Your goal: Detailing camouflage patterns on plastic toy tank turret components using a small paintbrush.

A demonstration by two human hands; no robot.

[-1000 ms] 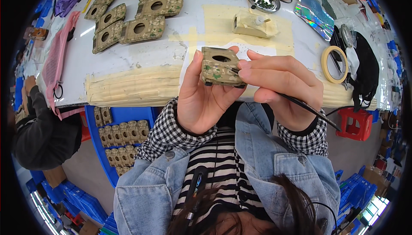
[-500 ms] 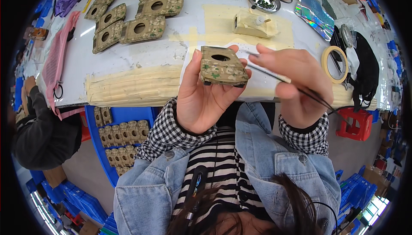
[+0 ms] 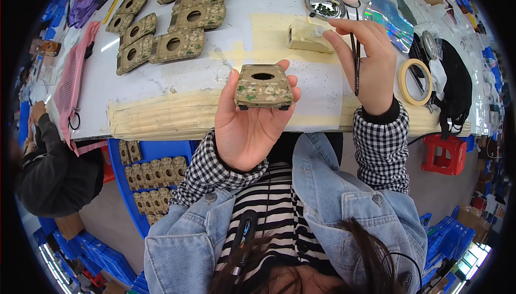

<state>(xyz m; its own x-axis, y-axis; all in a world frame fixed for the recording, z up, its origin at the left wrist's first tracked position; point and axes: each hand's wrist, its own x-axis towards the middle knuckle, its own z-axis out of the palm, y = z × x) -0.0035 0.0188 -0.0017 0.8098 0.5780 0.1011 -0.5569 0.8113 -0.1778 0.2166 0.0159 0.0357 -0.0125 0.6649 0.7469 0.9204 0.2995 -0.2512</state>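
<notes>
My left hand point(image 3: 248, 133) holds a camouflage-painted model hull piece point(image 3: 264, 91) above the table's front edge. An oval hole shows in its top, and two dark bits stick out under its near edge. To the right, my right hand point(image 3: 371, 60) is closed around thin black tweezers point(image 3: 357, 71) that stand nearly upright along the palm. Its thumb and forefinger tips meet at the small white fitting on a tape-wrapped block point(image 3: 303, 36); whether they grip it is hidden.
Several more camouflage hulls point(image 3: 177, 45) lie at the far left, others in a blue crate point(image 3: 129, 186) below the table. A round metal dish point(image 3: 325, 4) with small dark parts, a masking tape roll point(image 3: 415, 82) and a black cloth pouch point(image 3: 457, 84) are on the right. Another person's sleeve point(image 3: 59, 170) shows at left.
My right hand has moved away from the hull piece, up to the taped block, and the tweezers have swung upright in it. My left hand has shifted slightly left with the hull piece.
</notes>
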